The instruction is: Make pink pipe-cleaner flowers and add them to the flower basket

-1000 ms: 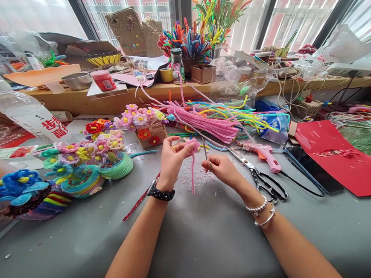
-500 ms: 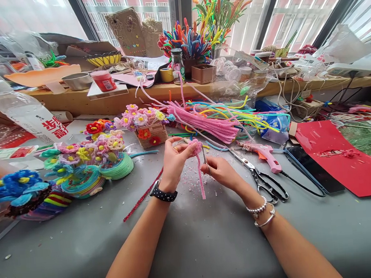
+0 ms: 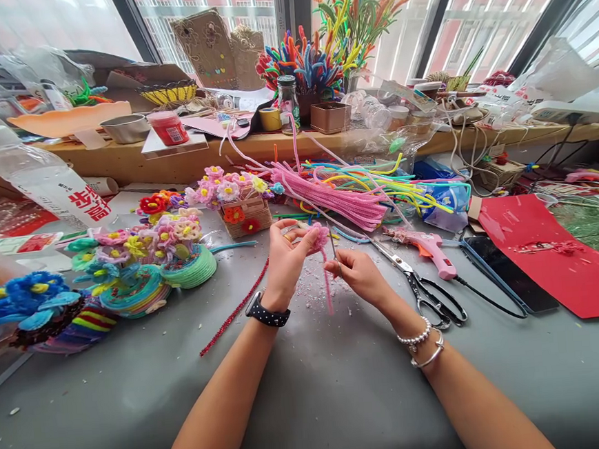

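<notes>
My left hand pinches a curled pink pipe cleaner between thumb and fingers. Its straight tail hangs down over the grey table. In my right hand is a slim metal tool that looks like small scissors; its blade points up beside the pink curl, and the fingers hide most of the handle. Whether the blade touches the fuzz, I cannot tell. White and pink bits lie on the table below. Just behind the hands rests a bundle of pink pipe cleaners.
Large black-handled scissors, a pink glue gun, a phone and a red sheet lie to the right. A red glittery pipe cleaner is left of my hands. Pipe-cleaner flower pots stand further left.
My left hand and the pink curl have shifted very slightly right. The metal blade stays close beside the curl, and the hanging tail has swung a little.
</notes>
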Motion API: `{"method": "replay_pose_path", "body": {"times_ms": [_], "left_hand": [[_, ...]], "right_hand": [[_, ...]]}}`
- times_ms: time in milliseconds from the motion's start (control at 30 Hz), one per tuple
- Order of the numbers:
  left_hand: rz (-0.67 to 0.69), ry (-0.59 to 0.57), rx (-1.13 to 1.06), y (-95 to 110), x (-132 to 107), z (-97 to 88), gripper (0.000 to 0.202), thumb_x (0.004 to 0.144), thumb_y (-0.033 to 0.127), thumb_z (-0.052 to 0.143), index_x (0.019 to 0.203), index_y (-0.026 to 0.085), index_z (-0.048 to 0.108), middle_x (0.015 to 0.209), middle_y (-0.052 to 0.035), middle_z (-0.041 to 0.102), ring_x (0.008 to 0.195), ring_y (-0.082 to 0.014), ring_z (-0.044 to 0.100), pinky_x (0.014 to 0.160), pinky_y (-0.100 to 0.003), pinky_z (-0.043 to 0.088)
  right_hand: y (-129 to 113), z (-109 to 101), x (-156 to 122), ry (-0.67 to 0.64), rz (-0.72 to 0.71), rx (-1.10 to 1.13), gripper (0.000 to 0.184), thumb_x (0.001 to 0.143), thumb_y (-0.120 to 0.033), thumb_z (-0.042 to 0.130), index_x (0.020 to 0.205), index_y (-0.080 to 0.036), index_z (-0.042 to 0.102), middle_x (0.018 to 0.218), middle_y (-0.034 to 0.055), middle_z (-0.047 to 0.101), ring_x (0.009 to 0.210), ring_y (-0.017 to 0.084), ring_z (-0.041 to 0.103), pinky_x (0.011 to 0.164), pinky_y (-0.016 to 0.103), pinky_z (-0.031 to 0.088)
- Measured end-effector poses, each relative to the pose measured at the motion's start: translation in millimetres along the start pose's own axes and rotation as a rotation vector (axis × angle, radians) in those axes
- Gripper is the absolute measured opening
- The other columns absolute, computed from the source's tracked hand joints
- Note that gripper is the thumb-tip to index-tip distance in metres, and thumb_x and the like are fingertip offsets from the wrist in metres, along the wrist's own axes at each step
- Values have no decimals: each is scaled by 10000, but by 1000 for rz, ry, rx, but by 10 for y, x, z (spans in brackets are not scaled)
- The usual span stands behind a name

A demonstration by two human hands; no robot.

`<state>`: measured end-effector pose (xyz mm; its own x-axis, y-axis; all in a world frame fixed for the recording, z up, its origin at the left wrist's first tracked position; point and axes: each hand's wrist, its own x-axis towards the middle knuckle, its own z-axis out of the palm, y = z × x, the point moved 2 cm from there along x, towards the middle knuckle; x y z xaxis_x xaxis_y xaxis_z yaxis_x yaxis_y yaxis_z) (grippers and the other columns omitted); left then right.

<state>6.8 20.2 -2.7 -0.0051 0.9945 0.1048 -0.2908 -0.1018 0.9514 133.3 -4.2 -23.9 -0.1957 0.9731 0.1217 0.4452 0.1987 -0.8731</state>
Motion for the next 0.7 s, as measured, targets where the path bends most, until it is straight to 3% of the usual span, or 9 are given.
{"method": "replay_pose_path", "body": {"times_ms": [267,700], "left_hand": [[116,-23,60,48,6,-28,447,634,244,671,945,192,356,702,32,609,634,-89,595,624,-219,454],[124,-48,69,36,19,-33,428,653,243,656,956,189,358,705,30,610,641,-92,597,622,-217,448]], "right_hand": [[12,-71,-20,-230,-32,-118,671,630,-785,211,620,-160,457,629,12,480,589,125,419,551,252,333],[-5,-57,-20,-213,-43,-44,613,630,-764,295,575,-166,414,577,-15,409,539,100,353,505,233,284]]}}
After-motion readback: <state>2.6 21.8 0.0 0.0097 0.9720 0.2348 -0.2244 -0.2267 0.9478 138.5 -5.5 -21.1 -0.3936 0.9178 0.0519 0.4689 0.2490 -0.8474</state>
